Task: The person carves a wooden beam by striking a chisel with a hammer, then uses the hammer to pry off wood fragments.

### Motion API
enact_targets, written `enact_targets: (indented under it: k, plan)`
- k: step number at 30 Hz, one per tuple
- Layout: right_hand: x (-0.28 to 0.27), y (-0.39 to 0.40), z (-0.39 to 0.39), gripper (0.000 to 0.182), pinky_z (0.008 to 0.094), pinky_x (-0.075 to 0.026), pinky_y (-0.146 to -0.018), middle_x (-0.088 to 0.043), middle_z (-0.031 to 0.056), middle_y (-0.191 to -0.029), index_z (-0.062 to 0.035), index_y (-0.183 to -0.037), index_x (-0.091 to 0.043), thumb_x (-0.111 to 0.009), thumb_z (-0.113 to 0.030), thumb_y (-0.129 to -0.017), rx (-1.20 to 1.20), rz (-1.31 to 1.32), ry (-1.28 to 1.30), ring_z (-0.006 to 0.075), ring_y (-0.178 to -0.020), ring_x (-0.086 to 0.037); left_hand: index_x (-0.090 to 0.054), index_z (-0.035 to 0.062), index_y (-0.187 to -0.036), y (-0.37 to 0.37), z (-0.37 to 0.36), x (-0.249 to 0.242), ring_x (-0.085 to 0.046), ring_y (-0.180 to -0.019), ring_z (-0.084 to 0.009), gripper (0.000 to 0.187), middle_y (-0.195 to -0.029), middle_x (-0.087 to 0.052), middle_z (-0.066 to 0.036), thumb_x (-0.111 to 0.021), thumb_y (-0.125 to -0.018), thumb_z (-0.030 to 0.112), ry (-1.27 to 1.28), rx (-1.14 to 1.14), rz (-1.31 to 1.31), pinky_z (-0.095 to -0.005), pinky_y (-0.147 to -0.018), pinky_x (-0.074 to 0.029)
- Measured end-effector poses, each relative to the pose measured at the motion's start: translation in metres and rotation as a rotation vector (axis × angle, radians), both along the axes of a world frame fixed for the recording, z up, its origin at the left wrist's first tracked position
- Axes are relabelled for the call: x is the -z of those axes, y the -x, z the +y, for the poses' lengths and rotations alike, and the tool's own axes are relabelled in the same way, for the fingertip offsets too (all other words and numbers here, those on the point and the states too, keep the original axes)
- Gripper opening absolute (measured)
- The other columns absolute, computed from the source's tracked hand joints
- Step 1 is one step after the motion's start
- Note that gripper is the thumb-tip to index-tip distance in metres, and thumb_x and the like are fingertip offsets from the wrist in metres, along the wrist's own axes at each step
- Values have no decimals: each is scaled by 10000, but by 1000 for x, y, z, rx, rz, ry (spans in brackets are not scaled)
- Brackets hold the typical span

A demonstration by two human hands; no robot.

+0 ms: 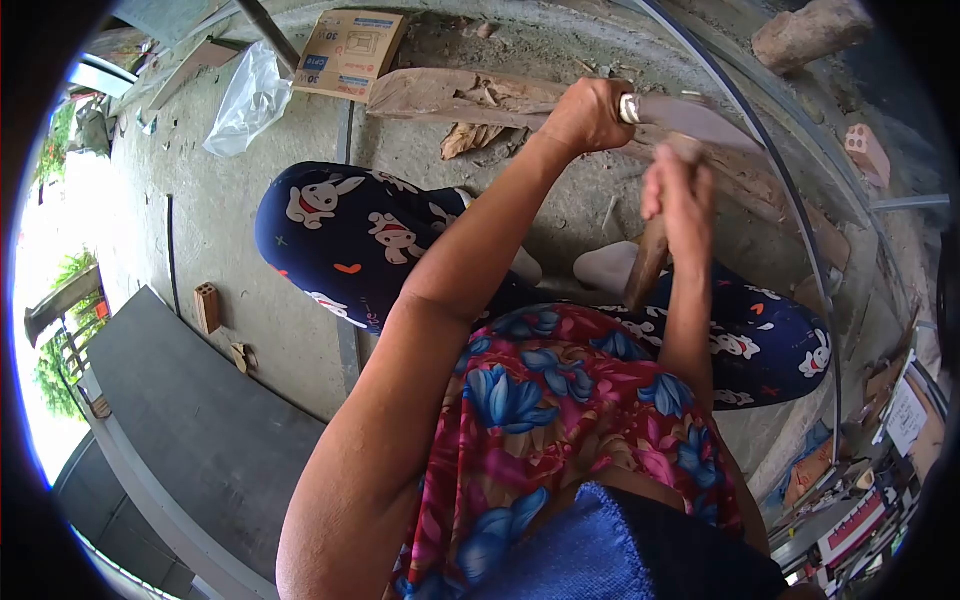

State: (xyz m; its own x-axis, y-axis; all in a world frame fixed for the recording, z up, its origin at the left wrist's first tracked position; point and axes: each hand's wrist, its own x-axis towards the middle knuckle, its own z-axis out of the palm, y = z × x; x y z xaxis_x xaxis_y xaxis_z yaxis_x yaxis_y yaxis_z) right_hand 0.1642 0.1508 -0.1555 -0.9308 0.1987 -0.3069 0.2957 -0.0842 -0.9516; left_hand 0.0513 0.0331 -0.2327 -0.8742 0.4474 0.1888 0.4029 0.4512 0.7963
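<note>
My left hand (590, 117) is closed round the handle of a large knife (690, 115); a pale band shows where the handle meets the blade. The broad blade points to the right, over a long rough timber (430, 93) lying on the floor. In my right hand (685, 205), somewhat blurred, is a short wooden stick (648, 265), gripped with the fingers round it. Its upper end overlaps the lower edge of the blade in this view, while its lower end slants down toward my lap. My knees are spread on either side, in dark patterned trousers.
A flattened cardboard box (345, 55) and a clear plastic bag (250, 100) lie at the upper left. A dry leaf (472, 140) rests beside the timber. A thin curved strip (790, 185) arches past the blade on the right. Bricks (867, 155) and a log (812, 33) stand farther off.
</note>
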Motion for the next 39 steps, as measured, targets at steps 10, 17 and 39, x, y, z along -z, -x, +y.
enact_targets:
  k: [10, 17, 39]
  plan:
    - [-1, -3, 7, 225, 236, -382, -386, -484, 7, -563, -49, -813, -516, -562, -234, -932, 66, 36, -7, 76, -422, -456, -653, 58, -813, -1, 2, 6, -649, -701, -358, 188, -725, -650, -185, -655, -691, 200, 114, 4, 17, -414, -639, -531]
    - [-5, -1, 0, 184, 223, -369, -378, -482, 5, -565, -46, -843, -504, -579, -194, -923, 21, 72, 7, 73, -415, -451, -683, 104, -897, -7, -2, 23, -655, -735, -362, 247, -768, -665, -187, -643, -672, 197, 177, -8, 30, -431, -689, -539]
    - [-44, -8, 13, 175, 238, -367, -404, -468, 20, -581, -20, -906, -510, -538, -189, -941, 151, 224, 78, 87, -429, -432, -629, 23, -779, -3, 6, -5, -651, -675, -345, 152, -696, -641, -176, -642, -675, 133, -14, 27, 8, -392, -611, -529]
